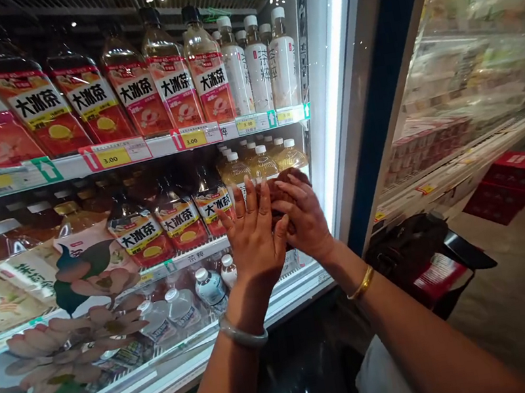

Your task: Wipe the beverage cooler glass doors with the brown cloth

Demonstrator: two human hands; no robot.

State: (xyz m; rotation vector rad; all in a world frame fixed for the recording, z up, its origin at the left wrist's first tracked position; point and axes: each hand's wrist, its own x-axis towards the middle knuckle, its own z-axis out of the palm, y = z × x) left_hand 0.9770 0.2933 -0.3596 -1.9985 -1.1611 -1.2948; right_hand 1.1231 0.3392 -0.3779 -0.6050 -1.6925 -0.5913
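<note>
My left hand point(255, 231) is raised before the drinks cooler, its back toward me and its fingers stretched and spread. A grey bangle point(243, 334) circles that wrist. Close beside it, my right hand point(307, 219) has its fingers bent around a dark reddish-brown rounded thing point(295, 176). Most of this thing is hidden by the fingers, so its kind cannot be made out. The right wrist wears a gold bracelet point(362, 282). Beyond the hands stand white-capped bottles of yellowish drink point(262, 162) and black-capped iced tea bottles point(178, 216).
Large iced tea bottles point(172, 81) and slim white bottles point(284, 63) line the upper shelf, above price tags point(111, 157). Small water bottles point(181, 309) stand lowest. A flower picture point(88, 277) overlays the left side. At right are a dark bag point(401, 254) and another display shelf point(438, 172).
</note>
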